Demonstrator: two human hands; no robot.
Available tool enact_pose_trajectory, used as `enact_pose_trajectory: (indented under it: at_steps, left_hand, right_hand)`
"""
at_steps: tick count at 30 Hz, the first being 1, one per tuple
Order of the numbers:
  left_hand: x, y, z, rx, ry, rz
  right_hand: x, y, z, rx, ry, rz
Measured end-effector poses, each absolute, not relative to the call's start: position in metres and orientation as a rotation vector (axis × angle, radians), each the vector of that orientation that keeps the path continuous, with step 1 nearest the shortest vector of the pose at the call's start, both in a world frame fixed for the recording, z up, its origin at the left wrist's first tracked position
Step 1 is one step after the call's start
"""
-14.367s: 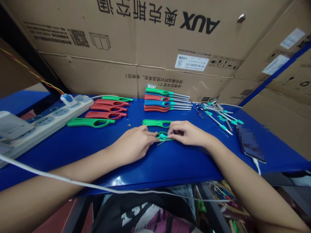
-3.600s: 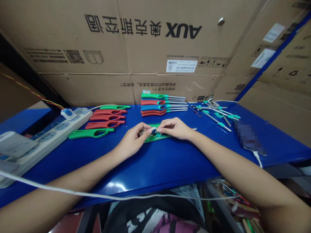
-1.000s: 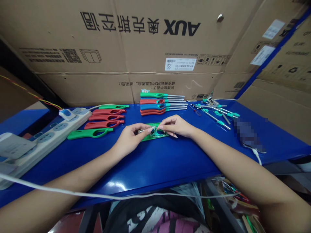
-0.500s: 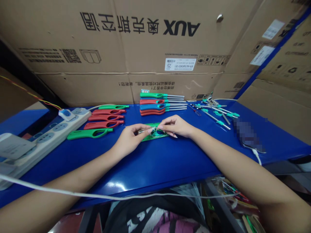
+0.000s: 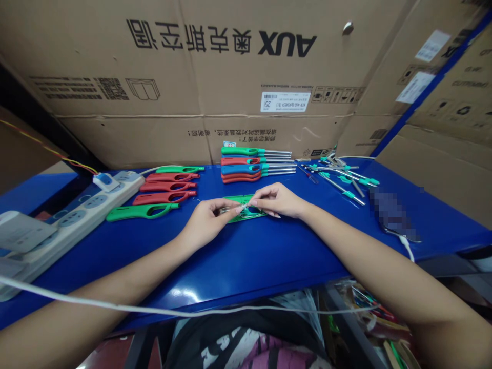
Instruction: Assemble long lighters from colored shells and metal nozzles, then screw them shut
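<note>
A green lighter handle shell (image 5: 257,214) lies on the blue table, its inner side up, between my hands. My left hand (image 5: 205,218) is closed in a pinch around a thin, shiny piece (image 5: 226,209) held over the shell's left part. At that piece's right end sits a small whitish part, where the fingertips of both hands come together. My right hand (image 5: 280,200) is pinched at this end above the shell; what lies between its fingertips is too small to make out. The fingers hide part of the shell's inside.
Red and green lighter handles (image 5: 165,197) lie at left beside a white power strip (image 5: 102,197). Assembled long lighters (image 5: 242,168) are stacked behind my hands. Metal tubes with teal parts (image 5: 348,179) lie at right, near a blurred-out object (image 5: 392,212) with a white cable. Cardboard (image 5: 230,102) stands behind.
My left hand and the shiny piece have shifted very slightly right, and the fingertips of both hands are closer together. The shell has stayed in place.
</note>
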State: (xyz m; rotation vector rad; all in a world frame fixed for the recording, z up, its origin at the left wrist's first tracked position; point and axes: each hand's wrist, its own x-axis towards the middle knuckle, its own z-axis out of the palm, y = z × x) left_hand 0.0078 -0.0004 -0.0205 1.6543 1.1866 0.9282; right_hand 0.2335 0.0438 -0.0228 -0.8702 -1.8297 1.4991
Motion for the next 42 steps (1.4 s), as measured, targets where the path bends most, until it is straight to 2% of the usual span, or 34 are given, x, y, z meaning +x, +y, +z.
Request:
enact_pose_trajectory:
  at_steps: [42]
  left_hand:
    - [0.0104,-0.0013,-0.0257,1.541,1.183,1.004]
  right_hand:
    - [0.2306,0.0411,-0.0215,-0.904,-1.808,1.479]
